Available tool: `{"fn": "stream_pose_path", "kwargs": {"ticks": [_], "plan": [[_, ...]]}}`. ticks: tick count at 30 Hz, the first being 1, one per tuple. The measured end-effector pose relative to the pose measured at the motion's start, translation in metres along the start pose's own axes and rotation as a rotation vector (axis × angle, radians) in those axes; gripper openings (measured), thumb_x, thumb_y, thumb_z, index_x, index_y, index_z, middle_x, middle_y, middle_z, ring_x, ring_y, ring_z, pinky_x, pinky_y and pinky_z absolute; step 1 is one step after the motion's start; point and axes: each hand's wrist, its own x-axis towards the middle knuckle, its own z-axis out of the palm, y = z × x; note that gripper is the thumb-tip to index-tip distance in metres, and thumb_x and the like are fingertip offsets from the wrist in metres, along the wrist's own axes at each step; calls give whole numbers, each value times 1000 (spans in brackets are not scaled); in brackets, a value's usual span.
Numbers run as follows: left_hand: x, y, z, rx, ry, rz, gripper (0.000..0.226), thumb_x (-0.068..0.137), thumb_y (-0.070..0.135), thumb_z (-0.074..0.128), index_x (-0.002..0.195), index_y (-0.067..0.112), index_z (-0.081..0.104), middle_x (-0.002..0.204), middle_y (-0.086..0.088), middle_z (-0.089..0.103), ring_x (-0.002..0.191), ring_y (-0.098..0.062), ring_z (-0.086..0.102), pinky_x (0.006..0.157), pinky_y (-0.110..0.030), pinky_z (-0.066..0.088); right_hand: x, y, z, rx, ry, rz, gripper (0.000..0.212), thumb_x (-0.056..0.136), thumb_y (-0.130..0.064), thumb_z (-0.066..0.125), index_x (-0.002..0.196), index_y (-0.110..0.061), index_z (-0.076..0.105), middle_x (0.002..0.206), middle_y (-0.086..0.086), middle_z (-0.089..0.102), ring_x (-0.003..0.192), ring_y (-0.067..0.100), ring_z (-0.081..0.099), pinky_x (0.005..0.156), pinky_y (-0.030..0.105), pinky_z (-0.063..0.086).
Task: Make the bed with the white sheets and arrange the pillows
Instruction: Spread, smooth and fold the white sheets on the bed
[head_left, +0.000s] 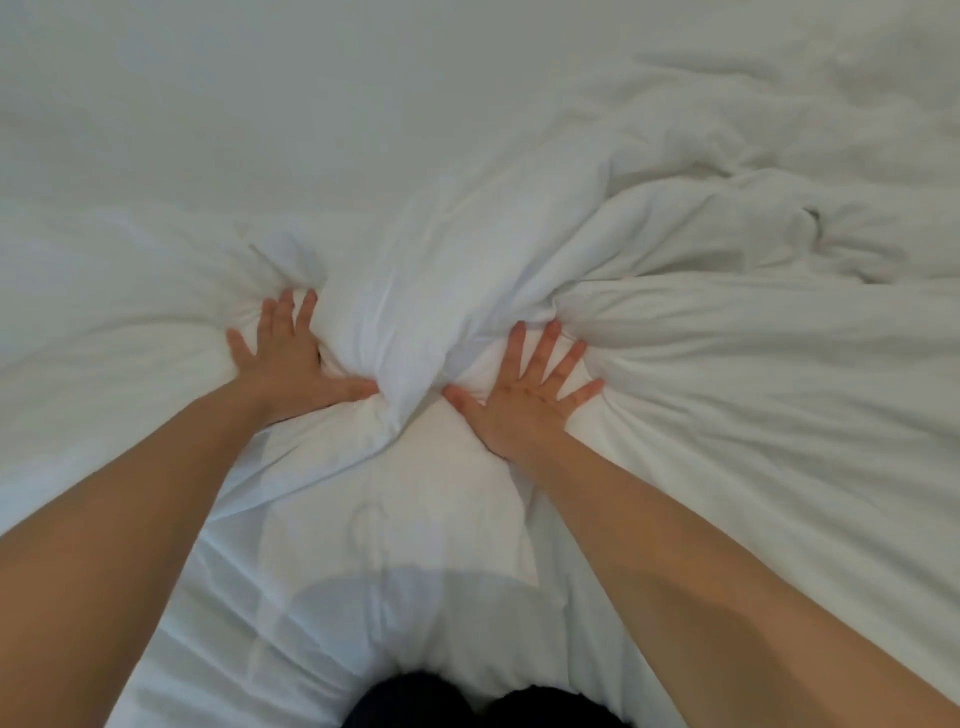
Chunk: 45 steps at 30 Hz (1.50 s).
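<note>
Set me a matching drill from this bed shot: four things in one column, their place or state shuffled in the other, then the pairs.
Things
1. left hand
2. right hand
3. fold
4. sheet

Place or state
A. fingers spread wide, pressing the duvet right of the fold
B. smooth and flat, far side at upper left
C. pressing the duvet left of the fold
D. bunched up between the two hands

Pairs: 1-C, 2-A, 3-D, 4-B
</note>
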Motion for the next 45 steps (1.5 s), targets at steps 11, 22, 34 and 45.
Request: {"fn": "stream_pose_path", "kwargs": {"ticks": [11, 22, 34, 45], "plan": [[-130, 117, -26, -533, 12, 483, 62, 82, 18, 68, 138, 19, 41, 126, -4, 57, 108, -22, 56, 87, -30, 43, -104, 109, -54, 12, 197, -238, 25, 92, -26, 47, 115, -18, 54, 127, 6, 54, 123, 29, 49, 98, 38, 35], [-165, 179, 65, -464, 47, 472, 77, 80, 41, 72, 138, 16, 29, 119, 0, 53, 102, -22, 55, 81, -33, 43, -114, 182, -146, -146, 460, -173, 73, 90, -14, 55, 152, -27, 20, 157, 6, 20, 136, 29, 32, 99, 41, 39], [-184, 201, 87, 380, 104, 835, 51, 91, 17, 47, 137, 30, 31, 106, 0, 62, 82, -24, 61, 69, -36, 50, -41, 157, -243, -1329, 392, -563, 37, 92, -20, 50, 128, -27, 52, 136, -1, 48, 139, 25, 32, 113, 66, 2], [-212, 196, 102, 377, 196, 692, 22, 89, 25, 49, 110, 20, 43, 104, 1, 60, 84, -23, 59, 66, -30, 41, -183, 299, -139, -587, -89, 41, 66, 82, -61, 53, 135, -24, 41, 125, 6, 59, 111, 31, 59, 84, 38, 46]]}}
